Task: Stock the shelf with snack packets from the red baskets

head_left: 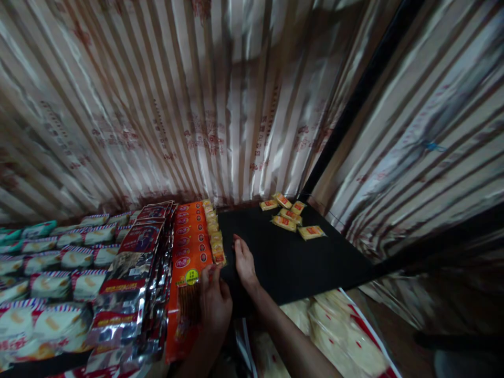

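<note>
1 packet row [216,239]: right hand [244,262] beside, grip flat-open, empty, likely for squaring; left hand [216,298] curled, contents unclear.

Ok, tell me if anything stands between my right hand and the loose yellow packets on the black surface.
Nothing visible does: between your right hand and the loose yellow packets, only the black surface shows. The row of yellow packets lies left of that path.
</note>
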